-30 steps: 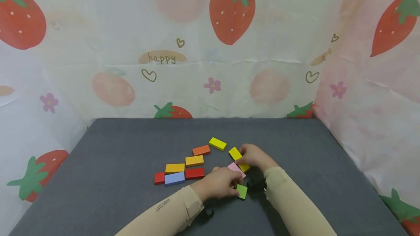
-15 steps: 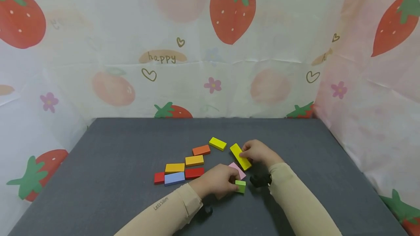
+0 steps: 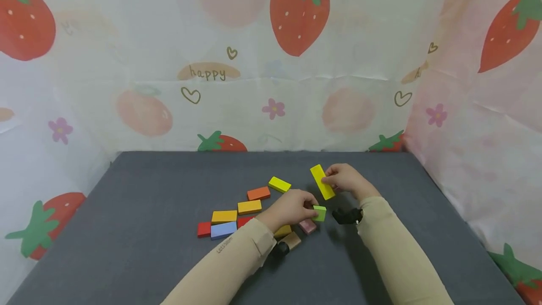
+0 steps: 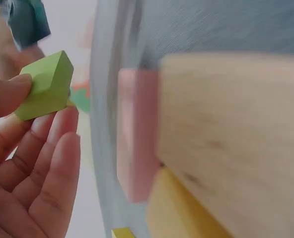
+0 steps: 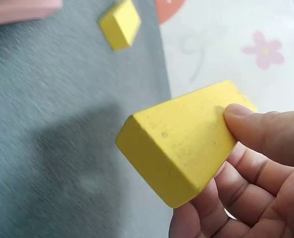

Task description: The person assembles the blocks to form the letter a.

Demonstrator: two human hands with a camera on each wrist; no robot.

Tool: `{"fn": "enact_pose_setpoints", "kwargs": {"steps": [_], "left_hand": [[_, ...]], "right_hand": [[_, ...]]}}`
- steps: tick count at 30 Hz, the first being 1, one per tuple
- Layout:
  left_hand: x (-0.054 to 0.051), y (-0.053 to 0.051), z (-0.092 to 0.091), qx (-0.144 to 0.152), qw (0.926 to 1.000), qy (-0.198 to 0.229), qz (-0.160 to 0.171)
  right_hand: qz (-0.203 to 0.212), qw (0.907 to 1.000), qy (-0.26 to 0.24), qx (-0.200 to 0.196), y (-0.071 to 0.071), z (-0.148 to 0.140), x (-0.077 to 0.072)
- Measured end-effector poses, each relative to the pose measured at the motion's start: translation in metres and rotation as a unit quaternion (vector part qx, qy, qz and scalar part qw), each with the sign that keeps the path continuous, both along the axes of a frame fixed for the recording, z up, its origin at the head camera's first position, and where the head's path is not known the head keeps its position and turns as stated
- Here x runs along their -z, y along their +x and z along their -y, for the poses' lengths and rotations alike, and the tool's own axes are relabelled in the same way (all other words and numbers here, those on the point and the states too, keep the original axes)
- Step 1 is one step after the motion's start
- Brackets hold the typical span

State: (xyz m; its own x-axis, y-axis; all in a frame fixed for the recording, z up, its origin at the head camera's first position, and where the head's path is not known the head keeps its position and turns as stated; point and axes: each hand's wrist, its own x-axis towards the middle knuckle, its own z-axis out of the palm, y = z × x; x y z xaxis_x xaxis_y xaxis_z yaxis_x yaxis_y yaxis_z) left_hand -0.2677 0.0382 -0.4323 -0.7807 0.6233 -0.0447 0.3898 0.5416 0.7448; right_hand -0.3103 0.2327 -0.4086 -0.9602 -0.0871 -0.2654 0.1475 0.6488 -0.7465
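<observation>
My left hand (image 3: pixel 288 208) pinches a small light green block (image 3: pixel 319 213) between thumb and fingers, raised above the table. The left wrist view shows the green block (image 4: pixel 46 85) at the fingertips. To the right, my right hand (image 3: pixel 349 180) holds a long yellow block (image 3: pixel 322 182) in the air, tilted. Its thumb lies on the broad face of the yellow block (image 5: pixel 182 144) in the right wrist view. Below the left hand lie a pink block (image 3: pixel 307 226), a plain wooden block (image 3: pixel 292 240) and a partly hidden mustard block (image 3: pixel 282 232).
Another yellow block (image 3: pixel 280 184) lies farther back. An orange block (image 3: pixel 259 193), amber blocks (image 3: pixel 250 207), a blue block (image 3: pixel 224 230) and red blocks (image 3: pixel 204 229) lie to the left on the dark grey table (image 3: pixel 161 192). A strawberry-print cloth (image 3: pixel 237 121) stands around the table.
The right hand has lifted the long yellow block off the table and moved back and right. The left hand has raised the green block and moved away from me, uncovering the wooden and mustard blocks.
</observation>
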Motion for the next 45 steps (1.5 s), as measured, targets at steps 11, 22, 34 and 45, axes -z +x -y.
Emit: {"fn": "enact_pose_setpoints", "kwargs": {"steps": [11, 22, 34, 45], "left_hand": [[0.003, -0.030, -0.027, -0.067, 0.9912, 0.031, 0.110], [0.015, -0.030, -0.052, -0.099, 0.9809, -0.016, 0.167], [0.023, -0.029, -0.058, -0.143, 0.9804, -0.040, 0.129], [0.024, -0.028, -0.061, -0.122, 0.9851, -0.106, 0.058]], "right_hand": [[0.008, 0.9981, -0.040, 0.045, -0.013, -0.027, 0.009], [0.040, 0.9907, -0.113, 0.065, -0.012, -0.041, 0.038], [0.052, 0.9885, -0.124, 0.070, -0.012, -0.038, 0.047], [0.072, 0.9888, -0.107, 0.075, -0.016, -0.037, 0.048]]}}
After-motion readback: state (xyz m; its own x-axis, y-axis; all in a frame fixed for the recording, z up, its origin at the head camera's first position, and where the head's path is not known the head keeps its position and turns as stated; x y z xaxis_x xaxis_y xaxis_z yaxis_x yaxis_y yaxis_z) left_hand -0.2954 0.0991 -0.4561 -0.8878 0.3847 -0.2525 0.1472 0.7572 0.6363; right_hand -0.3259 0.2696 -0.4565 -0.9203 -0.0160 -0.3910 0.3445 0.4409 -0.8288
